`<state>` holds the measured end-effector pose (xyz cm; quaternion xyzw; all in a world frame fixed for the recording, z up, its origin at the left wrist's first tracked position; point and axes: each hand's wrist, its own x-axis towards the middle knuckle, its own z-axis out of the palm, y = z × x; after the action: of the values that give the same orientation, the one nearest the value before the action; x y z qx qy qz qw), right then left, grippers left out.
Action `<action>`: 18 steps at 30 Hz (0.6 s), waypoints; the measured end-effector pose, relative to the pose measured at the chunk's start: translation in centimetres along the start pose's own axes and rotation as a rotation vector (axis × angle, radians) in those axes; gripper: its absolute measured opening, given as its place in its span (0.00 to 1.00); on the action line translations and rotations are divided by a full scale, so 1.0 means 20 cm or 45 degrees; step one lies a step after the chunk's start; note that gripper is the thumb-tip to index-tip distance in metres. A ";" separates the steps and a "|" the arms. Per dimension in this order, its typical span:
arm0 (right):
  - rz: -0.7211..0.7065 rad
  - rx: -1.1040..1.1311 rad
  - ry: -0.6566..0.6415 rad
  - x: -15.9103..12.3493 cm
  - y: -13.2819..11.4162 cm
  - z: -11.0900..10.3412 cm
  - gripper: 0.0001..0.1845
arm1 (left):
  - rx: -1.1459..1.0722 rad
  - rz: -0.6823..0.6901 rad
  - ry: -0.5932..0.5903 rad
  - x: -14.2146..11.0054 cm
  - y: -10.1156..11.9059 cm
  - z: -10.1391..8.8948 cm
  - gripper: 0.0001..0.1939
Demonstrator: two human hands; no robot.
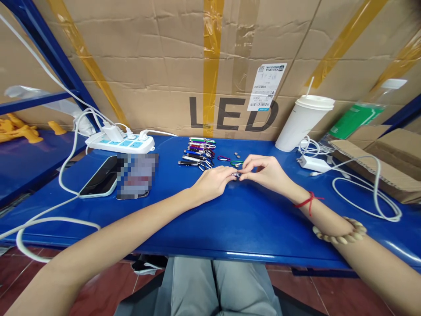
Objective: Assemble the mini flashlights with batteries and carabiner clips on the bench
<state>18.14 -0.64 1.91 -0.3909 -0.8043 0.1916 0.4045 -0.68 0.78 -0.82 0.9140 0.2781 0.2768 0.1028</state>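
Closely, opposing fingers pinched a small shiny metallic-looking piece (236, 174).
The bare left hand (212, 182) probably braced it against the bare right hand (265, 173).

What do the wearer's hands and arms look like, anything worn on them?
Left hand and right hand: ungloved, no rings visible. No sleeves in view. Right wrist: thin knotted red cord; above it, a pale beaded bracelet. Left wrist: nothing visible.
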 end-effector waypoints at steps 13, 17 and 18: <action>0.106 -0.561 0.201 0.01 0.08 -0.04 0.15 | -0.051 -0.426 0.228 0.03 0.02 -0.01 0.10; 0.125 -0.741 0.025 0.00 0.09 -0.05 0.12 | -0.033 -0.467 0.249 0.03 0.02 -0.01 0.10; 0.140 -0.766 -0.003 0.00 0.08 -0.05 0.12 | -0.023 -0.459 0.248 0.03 0.02 -0.01 0.10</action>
<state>19.62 0.35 1.44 -0.5359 -0.8031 -0.0330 0.2585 -0.23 0.79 -0.26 0.8175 0.4433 0.3434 0.1316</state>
